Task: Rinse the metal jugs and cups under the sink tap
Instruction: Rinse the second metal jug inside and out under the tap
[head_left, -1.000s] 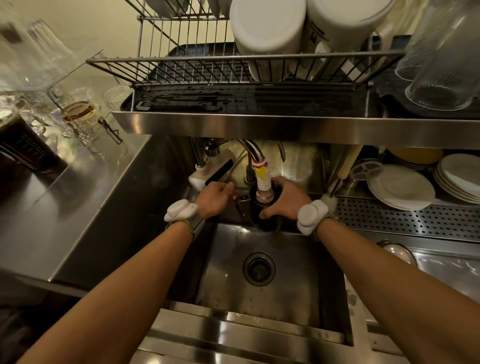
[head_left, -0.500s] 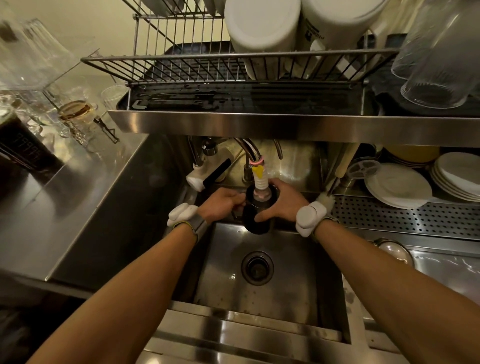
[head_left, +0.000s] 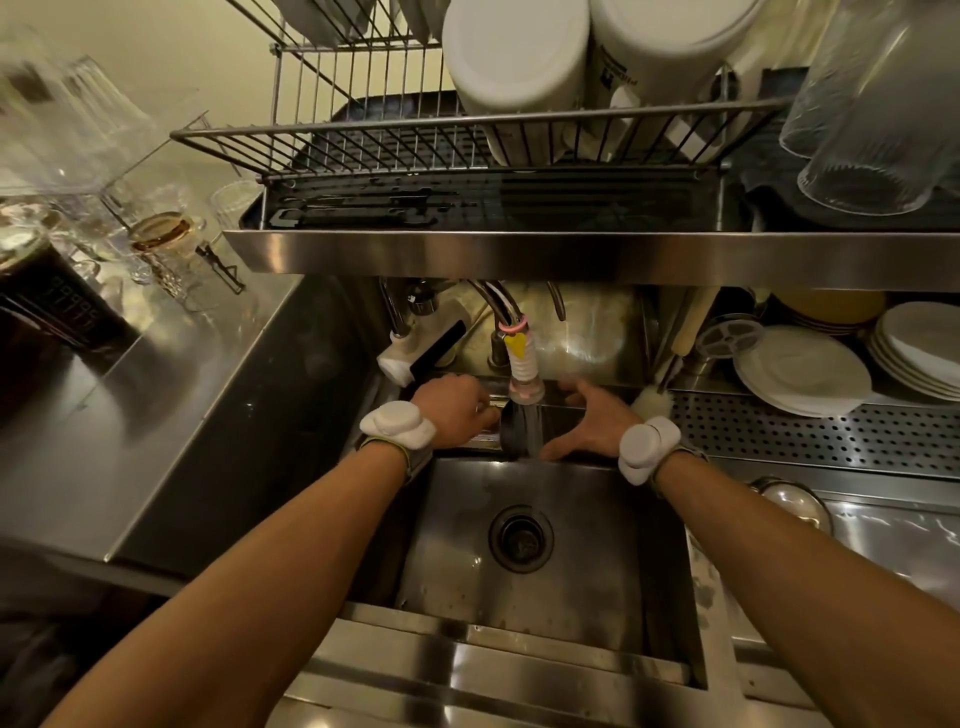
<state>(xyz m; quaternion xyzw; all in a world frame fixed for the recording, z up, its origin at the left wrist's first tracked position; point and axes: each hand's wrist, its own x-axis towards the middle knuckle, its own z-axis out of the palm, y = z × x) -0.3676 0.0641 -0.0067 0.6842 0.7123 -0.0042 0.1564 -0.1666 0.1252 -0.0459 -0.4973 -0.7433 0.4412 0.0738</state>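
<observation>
White plates (head_left: 802, 370) right; wire rack (head_left: 395, 127) above; glasses (head_left: 161, 234) left.

The dark jug (head_left: 511, 436) is largely covered by the tap nozzle (head_left: 524, 376) and the left hand (head_left: 452, 410), whose fingertips are not seen. The glasses (head_left: 67, 119) at upper left are blurred. The white containers (head_left: 514, 62) and the plates (head_left: 919, 343) are cut by the edges.

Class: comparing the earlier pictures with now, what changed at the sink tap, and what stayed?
The dark metal jug has dropped below the white ribbed tap nozzle and tilted; water now streams from the nozzle. The right hand has opened, fingers spread beside the jug. The left hand still grips the jug; the steel sink is unchanged.
</observation>
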